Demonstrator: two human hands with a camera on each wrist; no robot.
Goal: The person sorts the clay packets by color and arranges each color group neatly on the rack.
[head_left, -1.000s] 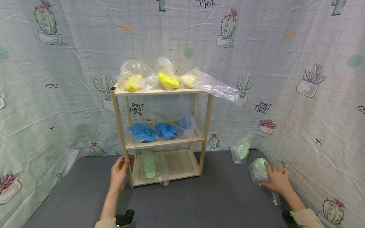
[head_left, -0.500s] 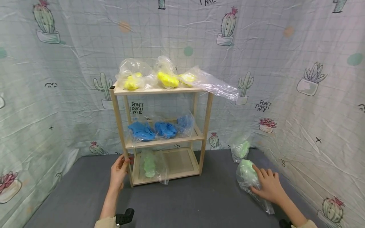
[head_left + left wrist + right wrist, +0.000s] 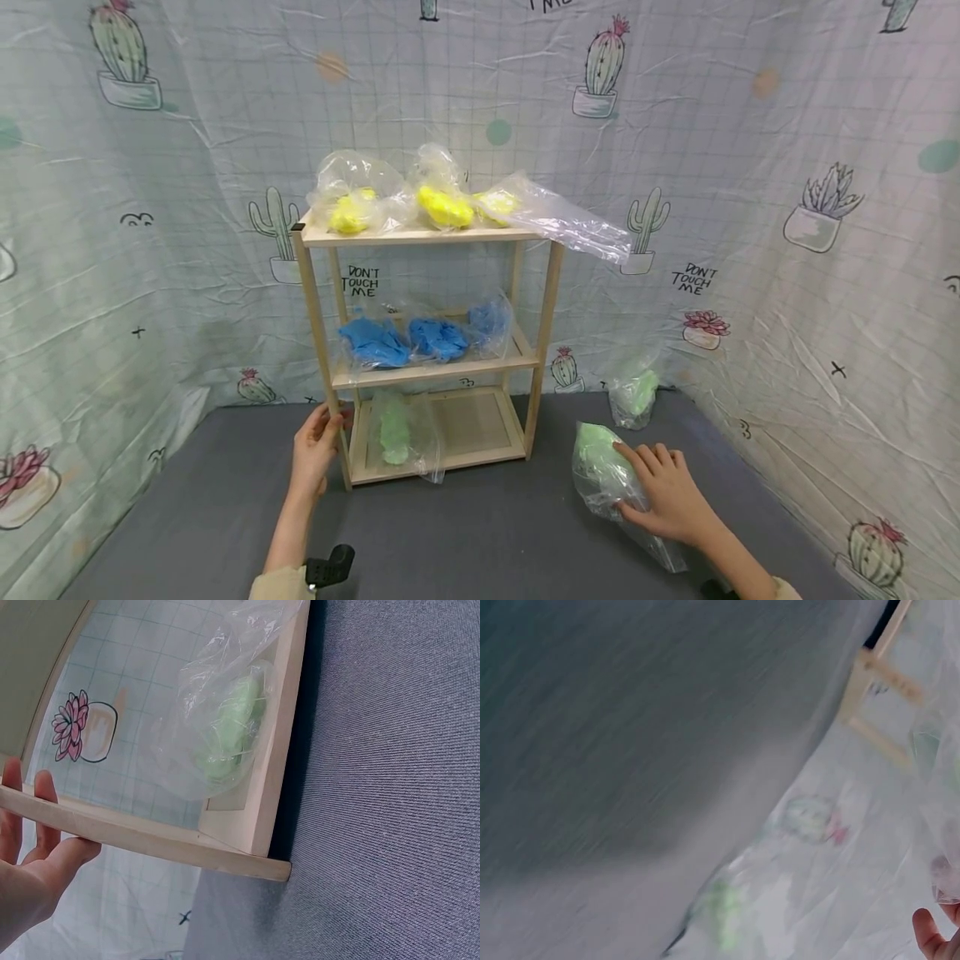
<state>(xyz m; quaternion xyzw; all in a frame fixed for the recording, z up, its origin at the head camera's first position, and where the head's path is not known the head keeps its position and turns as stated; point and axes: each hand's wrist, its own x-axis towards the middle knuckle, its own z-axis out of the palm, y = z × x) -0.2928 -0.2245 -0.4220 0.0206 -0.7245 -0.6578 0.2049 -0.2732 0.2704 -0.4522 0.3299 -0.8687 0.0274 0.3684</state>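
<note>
A wooden three-tier shelf [image 3: 472, 429] stands on the dark table. My left hand [image 3: 313, 454] grips its front left post [image 3: 142, 838] near the bottom tier, thumb on one side and fingers on the other. At the right, my right hand [image 3: 667, 500] holds a clear plastic bag with a light green lump [image 3: 602, 454], its loose end trailing toward me. Another bagged green lump [image 3: 395, 429] lies on the left of the bottom tier, its bag hanging over the front edge. Only fingertips of the right hand [image 3: 934, 937] show in the blurred right wrist view.
Bagged blue lumps [image 3: 438, 339] fill the middle tier, and bagged yellow lumps [image 3: 446, 207] sit on top, one bag [image 3: 585, 229] overhanging the right edge. A further green bag [image 3: 636, 396] lies at the back right. Cactus-print curtains [image 3: 750, 150] enclose the table [image 3: 465, 533].
My right hand has moved left toward the shelf, bringing the green bag away from the right curtain. The left hand has stayed on the post.
</note>
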